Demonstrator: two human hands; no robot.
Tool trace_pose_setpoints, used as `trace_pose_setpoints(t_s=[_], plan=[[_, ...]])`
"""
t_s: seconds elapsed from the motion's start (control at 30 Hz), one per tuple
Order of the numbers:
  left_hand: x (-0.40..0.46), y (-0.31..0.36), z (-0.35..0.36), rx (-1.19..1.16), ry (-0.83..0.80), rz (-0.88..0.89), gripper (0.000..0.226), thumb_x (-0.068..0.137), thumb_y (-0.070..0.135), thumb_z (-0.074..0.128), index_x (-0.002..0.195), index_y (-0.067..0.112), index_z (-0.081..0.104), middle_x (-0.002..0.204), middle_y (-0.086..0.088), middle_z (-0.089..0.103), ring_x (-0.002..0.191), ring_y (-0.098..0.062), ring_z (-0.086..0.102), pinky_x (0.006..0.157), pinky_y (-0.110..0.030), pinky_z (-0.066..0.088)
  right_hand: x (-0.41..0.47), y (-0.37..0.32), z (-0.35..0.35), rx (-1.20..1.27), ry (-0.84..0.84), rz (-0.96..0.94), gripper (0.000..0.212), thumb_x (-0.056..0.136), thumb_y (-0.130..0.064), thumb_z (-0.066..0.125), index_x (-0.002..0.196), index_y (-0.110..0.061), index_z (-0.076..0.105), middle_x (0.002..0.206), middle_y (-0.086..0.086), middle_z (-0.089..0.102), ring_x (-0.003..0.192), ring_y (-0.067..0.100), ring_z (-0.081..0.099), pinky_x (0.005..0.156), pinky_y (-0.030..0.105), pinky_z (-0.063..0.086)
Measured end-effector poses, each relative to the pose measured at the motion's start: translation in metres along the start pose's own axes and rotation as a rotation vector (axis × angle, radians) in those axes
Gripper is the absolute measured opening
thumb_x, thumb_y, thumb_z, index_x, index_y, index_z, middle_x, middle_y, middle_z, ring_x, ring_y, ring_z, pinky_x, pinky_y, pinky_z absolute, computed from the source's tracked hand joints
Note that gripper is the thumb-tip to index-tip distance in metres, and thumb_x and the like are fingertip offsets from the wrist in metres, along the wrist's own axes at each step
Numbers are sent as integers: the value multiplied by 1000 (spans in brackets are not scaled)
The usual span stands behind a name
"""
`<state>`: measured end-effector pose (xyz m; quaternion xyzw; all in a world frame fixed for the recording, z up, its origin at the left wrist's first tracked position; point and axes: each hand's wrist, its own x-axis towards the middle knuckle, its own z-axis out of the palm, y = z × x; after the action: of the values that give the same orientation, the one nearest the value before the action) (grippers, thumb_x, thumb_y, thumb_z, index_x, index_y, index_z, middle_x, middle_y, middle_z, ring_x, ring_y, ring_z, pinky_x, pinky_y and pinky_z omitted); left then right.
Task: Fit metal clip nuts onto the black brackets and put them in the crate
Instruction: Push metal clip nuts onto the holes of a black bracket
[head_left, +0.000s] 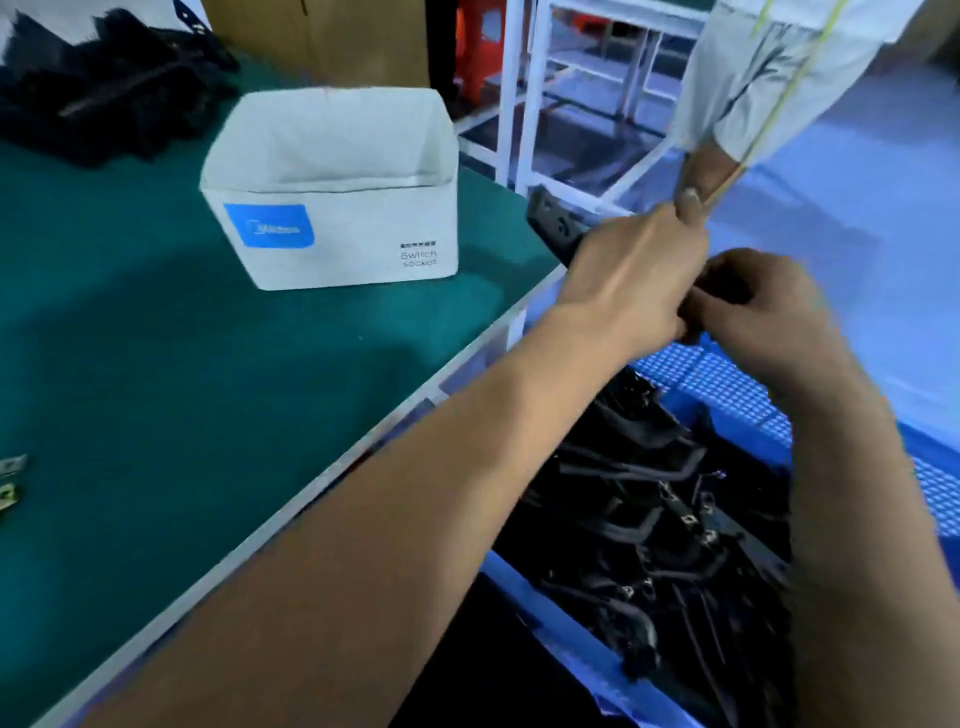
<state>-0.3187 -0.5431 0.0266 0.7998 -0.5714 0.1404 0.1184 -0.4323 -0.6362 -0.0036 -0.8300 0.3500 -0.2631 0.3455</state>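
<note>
At lower right of the frame the blue crate (737, 400) holds heaped black brackets (649, 519), while at centre right the left hand (634, 275) grips one blurred bracket (556, 228) and the right hand (763, 306) pinches it, its near end hidden.

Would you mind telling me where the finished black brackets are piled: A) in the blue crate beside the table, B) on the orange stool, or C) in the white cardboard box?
A: the black brackets lie heaped in the blue crate, below the table edge.
</note>
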Motion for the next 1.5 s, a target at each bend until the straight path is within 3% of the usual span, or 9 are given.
trace_pose_setpoints(t_s=[0.1,0.17,0.33,0.47,0.63,0.77,1.03,1.23,1.5], plan=[[-5,22,46,-98,-161,70,104,80,43,82,156,2,24,143,-12,50,118,-32,63,86,-42,52,-2,49,2,10,-33,156,33,68,-40,74,79,-9,70,75,18,73,75,38,72,74,56,59],[-18,26,74,-138,-251,89,109,83,46,79,160,5,15,149,-12,46,125,-32,58,96,-44,49,-4,82,13,-124,-93,264,24,81,-33,80,80,-10,77,73,15,73,77,31,72,75,46,58],[-63,12,133,-123,-476,105,82,89,51,72,153,12,39,158,-6,38,145,-29,38,115,-44,35,-16,126,43,-408,-172,504,51,83,-48,81,66,-2,69,62,13,59,80,34,66,63,33,41],[-85,6,153,-183,-653,84,97,94,51,67,164,14,11,173,-3,1,159,-22,-3,129,-46,10,-12,131,50,-389,-185,593,50,80,-50,83,72,-3,69,68,9,62,67,24,59,54,30,39],[-74,6,131,-327,-474,37,90,95,44,68,163,12,19,173,-5,5,159,-22,3,128,-43,13,-4,114,36,-451,-110,528,54,80,-54,80,69,-4,65,68,12,62,79,33,65,66,34,44],[-65,-7,87,-462,-242,-33,62,96,23,67,153,12,44,169,-4,23,155,-23,24,121,-42,31,-3,70,32,-314,103,410,36,84,-43,80,101,-12,76,90,10,73,82,30,70,69,29,50],[-89,-80,-27,-598,434,-229,39,74,-1,49,105,8,71,126,-3,66,110,-23,64,90,-38,52,-10,-91,75,-131,257,-174,16,86,-25,67,93,-16,78,83,0,74,80,19,68,72,25,46],[-175,-194,-86,-474,651,-590,38,66,1,48,94,8,72,102,-3,69,91,-22,64,82,-38,52,-49,-221,188,74,-11,-509,13,85,-21,64,88,-17,76,80,-5,72,74,15,66,73,32,52],[-326,-317,-119,-294,613,-1186,43,65,19,50,100,20,76,103,4,74,99,-19,66,89,-32,52,-102,-345,344,-16,-557,-708,14,85,-24,74,99,-22,77,96,0,75,93,22,70,86,35,56]])
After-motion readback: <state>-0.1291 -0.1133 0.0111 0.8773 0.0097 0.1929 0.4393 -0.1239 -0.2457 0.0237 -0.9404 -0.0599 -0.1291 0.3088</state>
